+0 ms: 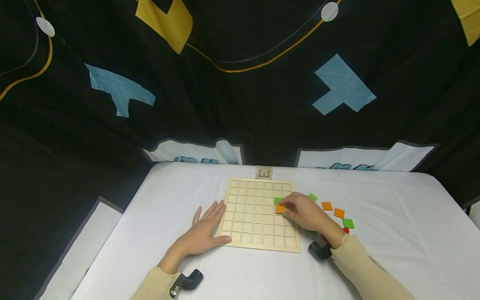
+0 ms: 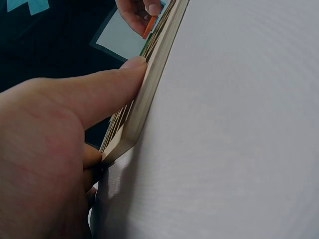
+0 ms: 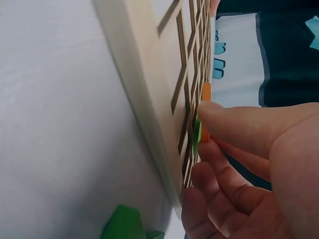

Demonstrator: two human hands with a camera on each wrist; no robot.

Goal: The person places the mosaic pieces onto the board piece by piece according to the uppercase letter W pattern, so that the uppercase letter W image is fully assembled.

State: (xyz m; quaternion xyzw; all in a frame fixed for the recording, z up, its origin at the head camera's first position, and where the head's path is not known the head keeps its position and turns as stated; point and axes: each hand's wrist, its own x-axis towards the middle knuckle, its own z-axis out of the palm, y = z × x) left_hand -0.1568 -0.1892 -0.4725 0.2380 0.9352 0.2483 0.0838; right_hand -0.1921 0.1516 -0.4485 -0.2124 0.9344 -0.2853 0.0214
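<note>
A wooden grid board (image 1: pixel 247 227) lies on the white table. Over its right half, my right hand (image 1: pixel 305 210) pinches an orange square tile (image 1: pixel 280 209) between thumb and fingers; the right wrist view shows this orange tile (image 3: pixel 206 92) held on edge close to the grid. Just behind it, a green tile (image 1: pixel 278 201) sits in one of the cells. At the board's left side my left hand (image 1: pixel 204 233) rests with spread fingers, its thumb on the frame's near left corner. In the left wrist view the thumb (image 2: pixel 114 87) presses the board's rim (image 2: pixel 149 94).
Right of the board lie loose tiles: orange ones (image 1: pixel 339 213), green ones (image 1: pixel 348 223) and red pieces (image 1: pixel 346 230) partly hidden by my right arm. A small patterned card (image 1: pixel 264 172) touches the board's far edge. A black printed curtain (image 1: pixel 262 104) hangs behind the table.
</note>
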